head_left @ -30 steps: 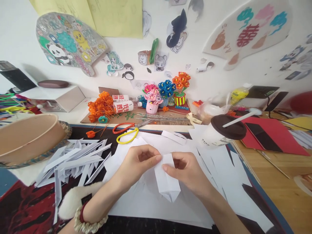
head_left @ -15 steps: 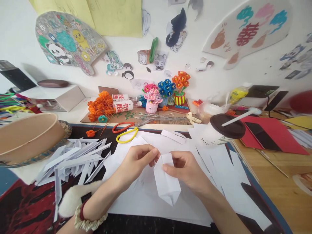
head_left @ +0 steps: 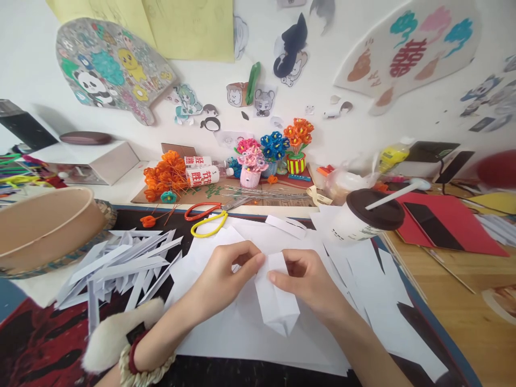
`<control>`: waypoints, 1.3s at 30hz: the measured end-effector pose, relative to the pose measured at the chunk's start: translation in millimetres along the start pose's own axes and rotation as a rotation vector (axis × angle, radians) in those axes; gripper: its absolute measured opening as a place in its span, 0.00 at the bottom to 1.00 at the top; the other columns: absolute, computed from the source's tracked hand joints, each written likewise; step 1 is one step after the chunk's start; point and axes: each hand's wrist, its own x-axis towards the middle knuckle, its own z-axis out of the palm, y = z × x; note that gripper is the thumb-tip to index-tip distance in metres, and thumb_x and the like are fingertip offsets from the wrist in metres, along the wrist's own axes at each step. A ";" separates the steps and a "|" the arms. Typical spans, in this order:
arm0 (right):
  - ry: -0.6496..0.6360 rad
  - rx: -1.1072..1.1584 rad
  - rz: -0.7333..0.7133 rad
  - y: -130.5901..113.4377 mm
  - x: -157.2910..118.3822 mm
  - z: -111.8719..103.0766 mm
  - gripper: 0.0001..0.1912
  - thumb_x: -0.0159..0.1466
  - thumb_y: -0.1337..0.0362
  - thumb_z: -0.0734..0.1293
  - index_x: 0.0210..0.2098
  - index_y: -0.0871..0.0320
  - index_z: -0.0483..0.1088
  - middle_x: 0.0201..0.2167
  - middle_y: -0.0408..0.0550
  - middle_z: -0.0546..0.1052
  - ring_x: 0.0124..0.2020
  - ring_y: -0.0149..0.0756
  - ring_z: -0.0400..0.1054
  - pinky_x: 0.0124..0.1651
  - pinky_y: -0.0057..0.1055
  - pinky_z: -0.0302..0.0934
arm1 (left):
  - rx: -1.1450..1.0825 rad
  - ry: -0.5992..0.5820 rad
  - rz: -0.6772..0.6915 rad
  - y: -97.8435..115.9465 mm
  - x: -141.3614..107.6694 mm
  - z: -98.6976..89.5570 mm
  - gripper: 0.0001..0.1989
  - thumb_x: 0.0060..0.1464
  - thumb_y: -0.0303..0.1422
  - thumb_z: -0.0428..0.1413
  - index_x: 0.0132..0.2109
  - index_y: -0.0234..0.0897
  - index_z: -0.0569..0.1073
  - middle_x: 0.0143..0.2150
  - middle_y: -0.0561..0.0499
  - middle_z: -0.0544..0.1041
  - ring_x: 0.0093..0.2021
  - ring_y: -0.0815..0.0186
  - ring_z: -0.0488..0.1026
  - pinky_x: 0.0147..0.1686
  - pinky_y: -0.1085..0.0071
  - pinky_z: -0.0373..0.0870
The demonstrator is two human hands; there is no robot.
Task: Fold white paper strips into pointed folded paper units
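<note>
Two hands on one folded paper piece

Head view: left hand (head_left: 228, 274) has a narrow pinch, thumb and fingertips at the upper left edge of the folded paper piece (head_left: 278, 303). Right hand (head_left: 312, 279) also holds it: thumb flat on the front face, fingers curled behind the upper right edge. Piece sits between them, above the white sheets (head_left: 245, 341), lower end angled to a point.

Handling, my read: right thumb anchors, left does the fine work. Line up edges before pressing. Press lightly first, check the corner, then run a nail along the crease. Thin paper, so pulling outward could tear it or skew the fold. Go easy near the pointed end; squeezing there could crush the facets. If layers slip, flatten on the sheets.

Text: bottles (head_left: 203, 174) at the back carry red Chinese characters on white labels, partly turned, can't read them in full. Red double-happiness character (head_left: 408, 58) on the fan-shaped panel (head_left: 447, 54). Green writing on the cardboard (head_left: 139, 196), not legible. Cup (head_left: 349, 231) has small dark print, too small to read. Yellow-labelled bottle (head_left: 393, 156): unreadable. No brand I can confirm.
</note>
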 end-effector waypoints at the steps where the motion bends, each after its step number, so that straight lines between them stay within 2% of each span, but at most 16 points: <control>1: 0.001 0.007 0.004 -0.8 -0.1 0.3 0.17 0.53 0.57 0.72 0.19 0.57 0.62 0.18 0.36 0.57 0.21 0.27 0.51 0.24 0.28 0.46 | 0.021 -0.018 0.003 -0.2 -0.3 -0.4 0.13 0.59 0.36 0.52 0.29 0.35 0.71 0.26 0.53 0.71 0.28 0.69 0.65 0.28 0.74 0.60; 6: 0.011 0.002 0.016 -2.7 -0.5 1.2 0.14 0.53 0.53 0.73 0.26 0.59 0.73 0.19 0.40 0.67 0.22 0.30 0.60 0.24 0.29 0.55 | 0.063 -0.027 0.008 0.7 -1.5 -2.1 0.13 0.60 0.36 0.52 0.30 0.35 0.73 0.25 0.53 0.71 0.27 0.69 0.64 0.27 0.74 0.59; 11: 0.006 0.065 0.033 -2.9 -0.5 1.1 0.14 0.51 0.55 0.75 0.29 0.60 0.76 0.21 0.42 0.72 0.23 0.30 0.64 0.25 0.28 0.58 | 0.026 -0.045 0.006 -0.3 0.1 -4.1 0.14 0.59 0.37 0.53 0.28 0.35 0.73 0.23 0.54 0.71 0.26 0.70 0.64 0.26 0.74 0.60; 14: 0.015 0.106 0.047 -3.6 -0.8 1.1 0.14 0.50 0.56 0.76 0.26 0.60 0.75 0.23 0.44 0.75 0.24 0.31 0.66 0.27 0.28 0.60 | 0.053 -0.089 0.020 -0.3 0.2 -6.4 0.14 0.59 0.37 0.53 0.28 0.35 0.73 0.23 0.53 0.71 0.25 0.70 0.64 0.25 0.74 0.60; 24: -0.001 0.113 0.075 -3.7 0.6 0.8 0.12 0.52 0.58 0.75 0.29 0.60 0.75 0.26 0.46 0.77 0.27 0.33 0.70 0.30 0.29 0.64 | 0.151 -0.094 -0.008 -2.4 -1.1 -6.5 0.15 0.60 0.37 0.51 0.27 0.35 0.71 0.23 0.54 0.68 0.25 0.70 0.61 0.25 0.73 0.56; 30: 0.052 0.095 0.040 -4.3 -1.0 0.2 0.15 0.53 0.57 0.74 0.21 0.60 0.69 0.25 0.46 0.75 0.25 0.32 0.68 0.27 0.29 0.61 | 0.132 -0.112 -0.002 2.1 -0.2 -8.4 0.14 0.60 0.36 0.51 0.29 0.34 0.71 0.24 0.54 0.69 0.26 0.69 0.62 0.26 0.73 0.58; 35: 0.047 0.122 0.028 -3.9 -0.7 0.5 0.12 0.52 0.58 0.75 0.25 0.60 0.72 0.23 0.44 0.74 0.26 0.32 0.68 0.27 0.28 0.62 | 0.094 -0.084 0.000 0.2 0.7 -8.0 0.14 0.60 0.35 0.51 0.27 0.34 0.69 0.22 0.55 0.67 0.25 0.71 0.62 0.25 0.73 0.58; 39: 0.045 0.103 0.034 -5.7 -1.1 -1.0 0.13 0.52 0.57 0.75 0.26 0.61 0.73 0.24 0.45 0.74 0.26 0.32 0.68 0.27 0.28 0.61 | 0.075 -0.057 0.005 -3.1 1.4 -6.8 0.14 0.60 0.37 0.51 0.29 0.34 0.70 0.25 0.54 0.70 0.27 0.69 0.64 0.28 0.72 0.61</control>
